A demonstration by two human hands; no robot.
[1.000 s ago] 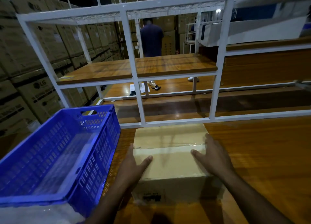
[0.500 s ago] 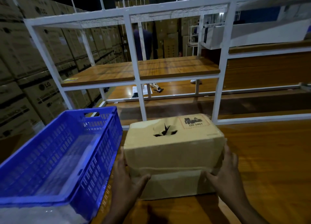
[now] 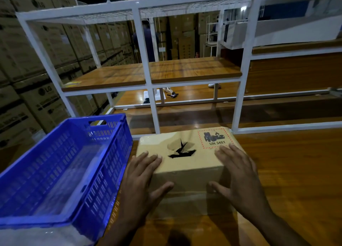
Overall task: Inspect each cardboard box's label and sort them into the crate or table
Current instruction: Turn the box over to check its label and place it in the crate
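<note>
A tan cardboard box (image 3: 187, 164) rests on the wooden table (image 3: 288, 171) in front of me. Its top face shows a torn hole (image 3: 182, 149) in the middle and a red-bordered battery label (image 3: 214, 137) reading UN 3481 at the far right corner. My left hand (image 3: 142, 177) lies on the box's near left corner, fingers on top, thumb spread across the front face. My right hand (image 3: 236, 173) mirrors it on the near right corner, fingers just below the label. A blue plastic crate (image 3: 61, 168) stands directly left of the box, with nothing inside.
A white metal rack (image 3: 146, 75) with wooden shelves rises just behind the box. Stacked large cartons (image 3: 37, 60) fill the left side. A person (image 3: 146, 40) stands far back behind the rack. Small items lie on a lower surface (image 3: 172, 95) beyond it.
The box has been rolled over toward me, bringing the face with the hole and the UN 3481 label to the top. Both hands shifted from the sides onto the near top corners.
</note>
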